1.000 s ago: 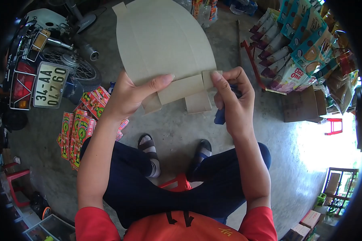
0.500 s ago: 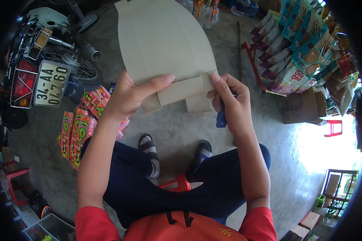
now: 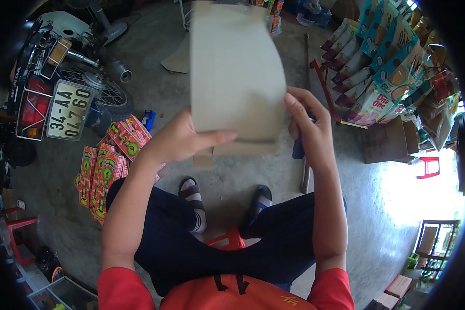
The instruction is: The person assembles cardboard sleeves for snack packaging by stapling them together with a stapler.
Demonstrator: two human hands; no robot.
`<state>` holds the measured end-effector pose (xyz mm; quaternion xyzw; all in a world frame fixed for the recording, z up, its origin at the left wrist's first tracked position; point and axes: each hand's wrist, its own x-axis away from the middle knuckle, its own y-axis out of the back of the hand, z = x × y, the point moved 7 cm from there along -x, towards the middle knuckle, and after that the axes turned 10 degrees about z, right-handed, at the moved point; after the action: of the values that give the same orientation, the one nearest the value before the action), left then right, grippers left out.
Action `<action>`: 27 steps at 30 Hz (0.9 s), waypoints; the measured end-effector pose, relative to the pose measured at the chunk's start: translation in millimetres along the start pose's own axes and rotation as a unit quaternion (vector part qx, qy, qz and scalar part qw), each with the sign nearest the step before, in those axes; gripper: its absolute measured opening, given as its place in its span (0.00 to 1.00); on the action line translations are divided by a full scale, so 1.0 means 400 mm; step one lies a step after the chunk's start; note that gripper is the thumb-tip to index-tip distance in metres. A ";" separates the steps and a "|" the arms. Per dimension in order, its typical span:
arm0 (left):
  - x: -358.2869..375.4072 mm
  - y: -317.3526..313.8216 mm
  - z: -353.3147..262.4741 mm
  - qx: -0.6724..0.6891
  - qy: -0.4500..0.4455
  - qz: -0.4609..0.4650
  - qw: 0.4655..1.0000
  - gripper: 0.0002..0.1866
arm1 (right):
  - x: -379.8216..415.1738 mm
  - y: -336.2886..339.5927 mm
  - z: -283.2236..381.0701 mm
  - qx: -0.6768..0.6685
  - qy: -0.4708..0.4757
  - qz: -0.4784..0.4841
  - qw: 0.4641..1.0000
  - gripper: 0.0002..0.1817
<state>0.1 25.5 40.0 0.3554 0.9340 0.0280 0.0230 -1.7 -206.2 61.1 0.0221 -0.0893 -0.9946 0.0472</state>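
Observation:
A pale cardboard piece (image 3: 235, 72) with a curved right side is held up in front of me, slightly blurred. My left hand (image 3: 183, 139) grips its lower left corner, thumb lying across the front. At its right edge is my right hand (image 3: 310, 121), thumb against the board and a dark blue object (image 3: 298, 149) held under the fingers. What the blue object is cannot be made out. Folded flaps (image 3: 245, 149) run along the bottom edge, and a small tab (image 3: 203, 162) hangs at the lower left.
Red and green printed packs (image 3: 106, 170) lie on the floor at left, beside a blue object (image 3: 148, 120). A motorbike (image 3: 70, 111) stands behind them. Snack bags (image 3: 377, 77) and an open carton (image 3: 390, 139) are at right. Another cardboard piece (image 3: 178, 58) lies beyond.
The cardboard has turned more upright and shifted right and down, with its bottom flaps now folded differently in view. The blue object and cardboard piece on the floor have come into view.

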 end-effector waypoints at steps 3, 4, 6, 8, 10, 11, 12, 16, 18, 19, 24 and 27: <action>0.002 -0.022 0.026 0.022 0.013 0.057 0.998 0.23 | -0.013 0.035 -0.026 -0.021 -0.008 0.032 0.999 0.16; 0.005 -0.015 0.021 0.043 0.020 0.039 0.998 0.24 | -0.015 0.034 -0.026 -0.031 -0.008 0.049 0.998 0.15; 0.006 0.011 0.026 0.136 0.026 -0.023 0.990 0.26 | -0.006 0.028 -0.022 0.021 -0.029 0.095 0.995 0.15; 0.007 0.060 0.046 0.278 0.021 -0.112 0.954 0.27 | -0.002 0.011 -0.020 0.076 -0.018 0.145 0.986 0.15; 0.009 0.087 0.050 0.284 0.036 -0.186 0.940 0.28 | 0.007 -0.010 -0.018 0.156 -0.007 0.195 0.968 0.15; 0.006 0.089 0.051 0.278 0.034 -0.229 0.932 0.27 | 0.008 -0.022 -0.025 0.211 0.020 0.217 0.953 0.15; 0.010 0.095 0.055 0.271 0.031 -0.272 0.923 0.27 | 0.011 -0.038 -0.023 0.265 0.046 0.238 0.933 0.16; -0.005 0.077 0.082 0.114 0.033 -0.206 0.971 0.24 | 0.024 -0.041 0.043 0.370 0.169 0.028 0.913 0.30; -0.013 0.037 0.081 0.054 0.068 -0.123 0.989 0.23 | 0.035 -0.041 0.074 0.383 0.219 -0.023 0.897 0.33; -0.019 0.022 0.087 0.008 0.048 -0.113 0.992 0.22 | 0.040 -0.038 0.089 0.388 0.244 -0.050 0.887 0.35; -0.031 -0.051 0.119 -0.043 0.040 -0.039 0.998 0.21 | 0.034 -0.051 0.055 0.417 0.193 0.000 0.888 0.31; -0.036 -0.066 0.122 0.040 0.046 -0.049 0.997 0.21 | 0.042 -0.074 0.037 0.423 0.161 0.012 0.892 0.29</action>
<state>-3.5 -2.0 -10.3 0.3082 0.9508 0.0058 -0.0326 -21.9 -176.1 69.7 0.1986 -0.4931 -0.8450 0.0587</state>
